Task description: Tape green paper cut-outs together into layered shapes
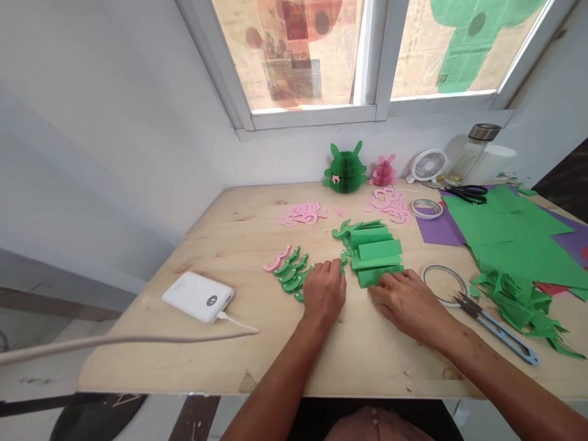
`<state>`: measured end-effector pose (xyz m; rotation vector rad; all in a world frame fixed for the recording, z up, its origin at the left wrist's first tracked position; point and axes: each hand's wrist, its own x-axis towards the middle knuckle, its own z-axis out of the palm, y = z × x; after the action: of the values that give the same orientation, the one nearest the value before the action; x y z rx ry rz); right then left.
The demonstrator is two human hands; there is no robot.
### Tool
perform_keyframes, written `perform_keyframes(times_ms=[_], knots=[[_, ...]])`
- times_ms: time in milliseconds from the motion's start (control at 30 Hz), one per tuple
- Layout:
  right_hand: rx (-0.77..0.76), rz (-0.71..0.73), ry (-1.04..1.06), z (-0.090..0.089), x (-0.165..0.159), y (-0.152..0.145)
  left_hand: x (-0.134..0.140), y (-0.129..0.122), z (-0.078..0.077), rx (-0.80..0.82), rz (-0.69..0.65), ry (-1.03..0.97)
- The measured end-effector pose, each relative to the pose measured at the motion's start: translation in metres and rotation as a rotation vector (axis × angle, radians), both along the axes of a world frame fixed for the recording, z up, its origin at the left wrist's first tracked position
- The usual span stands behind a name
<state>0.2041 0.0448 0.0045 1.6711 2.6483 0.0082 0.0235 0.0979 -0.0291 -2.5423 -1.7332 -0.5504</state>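
My left hand (325, 293) rests on the table with its fingers curled together beside a small cut green paper piece (344, 257). What lies under those fingers is hidden. My right hand (410, 301) has its fingers bent together at the near corner of a folded green paper strip (374, 275). Behind it lie several more folded green strips (379, 250) in a loose row, with curved green cut-outs at their far left end. Left of my left hand are several curved green paper pieces (290, 269) with small pale tabs and one similar pink piece (277, 260).
Pink cut-outs (303, 213), a green honeycomb paper figure (346, 168), a pink one (383, 171) and a fan (428, 164) stand behind. Rightward are tape (426, 209), a thin ring (444, 274), thread snips (498, 331), scissors (468, 193), green sheets (519, 226) and scraps. A power bank (197, 296) lies left.
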Motion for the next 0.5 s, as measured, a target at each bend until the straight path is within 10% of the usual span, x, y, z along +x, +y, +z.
perform_keyframes(times_ms=[500], knots=[[0.004, -0.079, -0.103, -0.001, 0.013, 0.072, -0.004, 0.003, -0.001, -0.066, -0.014, 0.01]])
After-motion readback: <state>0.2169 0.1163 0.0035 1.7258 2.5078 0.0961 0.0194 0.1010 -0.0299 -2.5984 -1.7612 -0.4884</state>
